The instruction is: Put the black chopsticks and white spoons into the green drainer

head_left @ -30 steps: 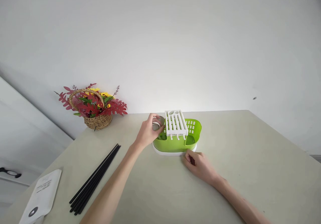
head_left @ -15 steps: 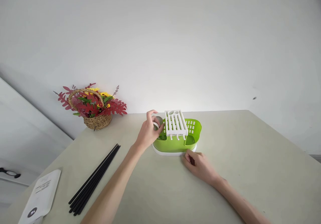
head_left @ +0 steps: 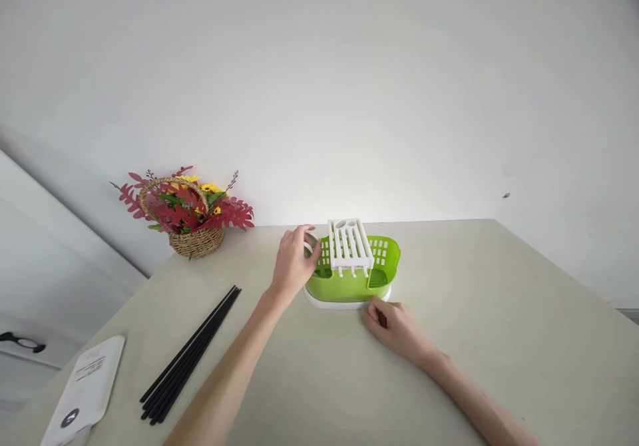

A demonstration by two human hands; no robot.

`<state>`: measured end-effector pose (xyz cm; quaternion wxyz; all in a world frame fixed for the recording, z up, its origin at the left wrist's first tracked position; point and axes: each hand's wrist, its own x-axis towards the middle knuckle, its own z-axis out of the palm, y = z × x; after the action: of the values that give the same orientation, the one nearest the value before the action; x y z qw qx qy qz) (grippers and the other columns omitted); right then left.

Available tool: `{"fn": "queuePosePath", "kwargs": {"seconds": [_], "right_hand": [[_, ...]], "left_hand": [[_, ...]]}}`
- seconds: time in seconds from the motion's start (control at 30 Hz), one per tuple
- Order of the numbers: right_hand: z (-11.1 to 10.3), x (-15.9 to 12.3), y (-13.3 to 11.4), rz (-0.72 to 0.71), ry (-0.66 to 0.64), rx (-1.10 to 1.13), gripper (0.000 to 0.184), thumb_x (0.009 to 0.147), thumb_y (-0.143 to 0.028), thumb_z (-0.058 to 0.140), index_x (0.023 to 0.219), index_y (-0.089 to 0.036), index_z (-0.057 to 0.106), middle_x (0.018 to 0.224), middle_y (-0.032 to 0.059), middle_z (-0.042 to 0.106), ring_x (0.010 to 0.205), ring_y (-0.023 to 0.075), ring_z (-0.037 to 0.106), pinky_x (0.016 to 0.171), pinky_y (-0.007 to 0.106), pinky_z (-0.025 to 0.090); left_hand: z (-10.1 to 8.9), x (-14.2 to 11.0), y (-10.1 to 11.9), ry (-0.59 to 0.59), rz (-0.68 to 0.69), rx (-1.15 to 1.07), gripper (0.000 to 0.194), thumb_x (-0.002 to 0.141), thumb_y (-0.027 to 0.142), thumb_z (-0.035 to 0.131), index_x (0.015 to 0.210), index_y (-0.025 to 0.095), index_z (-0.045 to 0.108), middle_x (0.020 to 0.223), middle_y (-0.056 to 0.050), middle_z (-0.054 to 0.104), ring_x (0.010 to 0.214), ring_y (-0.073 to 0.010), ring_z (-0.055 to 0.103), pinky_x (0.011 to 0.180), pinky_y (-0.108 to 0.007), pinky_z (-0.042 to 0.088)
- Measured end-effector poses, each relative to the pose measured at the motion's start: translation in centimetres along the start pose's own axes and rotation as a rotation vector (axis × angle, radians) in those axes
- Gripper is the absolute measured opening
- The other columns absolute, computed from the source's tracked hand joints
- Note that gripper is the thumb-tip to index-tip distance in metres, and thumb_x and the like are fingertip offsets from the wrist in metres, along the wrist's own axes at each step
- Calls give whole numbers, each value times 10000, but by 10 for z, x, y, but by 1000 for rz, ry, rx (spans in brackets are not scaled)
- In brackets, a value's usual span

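Observation:
A green slotted basket [head_left: 344,291] stands on a white base tray [head_left: 332,305] near the back of the table. Across its middle lies a white slotted rack [head_left: 350,253] with small hooks along the front. At the basket's left end, my left hand [head_left: 294,259] is closed around a round greyish thing with a pale rim [head_left: 309,243], mostly hidden by my fingers. My right hand [head_left: 392,323] rests as a loose fist on the table, its fingertips at the tray's front right edge.
Left of my forearm lies a bundle of black chopsticks [head_left: 192,356]. A white cleaver-shaped board [head_left: 87,386] lies at the table's left edge. Behind, a wicker basket [head_left: 197,243] of red and yellow flowers stands by the wall [head_left: 374,100].
My left hand has shifted slightly left and down with the round thing, away from the white rack. The right hand stays in place.

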<state>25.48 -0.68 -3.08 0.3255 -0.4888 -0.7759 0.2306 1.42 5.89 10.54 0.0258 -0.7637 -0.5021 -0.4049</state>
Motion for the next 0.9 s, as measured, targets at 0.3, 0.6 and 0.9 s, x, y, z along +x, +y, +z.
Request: {"fn": "queuePosePath", "kwargs": {"seconds": [0.3,0.6,0.9], "right_hand": [[-1,0,0,-15,0,3,309,953,-305,491,713,-247,305,570,-80,427,535,107,303,549,249,295],[-1,0,-1,-23,0,8,299,941,-286,489,710,-247,303,565,-86,396,541,107,287,543,239,289],[-1,0,0,-12,-2,3,306,940,-300,501,712,-248,304,566,-87,390,546,110,283,545,244,277]], "left_hand": [[-1,0,3,82,-12,115,138,900,180,667,996,238,585,944,-39,669,907,-250,596,869,-393,472],[-2,-1,1,89,-97,24,135,888,190,651,1007,227,600,1107,-74,538,846,-198,633,734,-334,518],[-3,-1,-3,21,-100,-7,58,930,218,596,970,242,562,963,-21,689,813,-195,661,760,-323,500]]}}
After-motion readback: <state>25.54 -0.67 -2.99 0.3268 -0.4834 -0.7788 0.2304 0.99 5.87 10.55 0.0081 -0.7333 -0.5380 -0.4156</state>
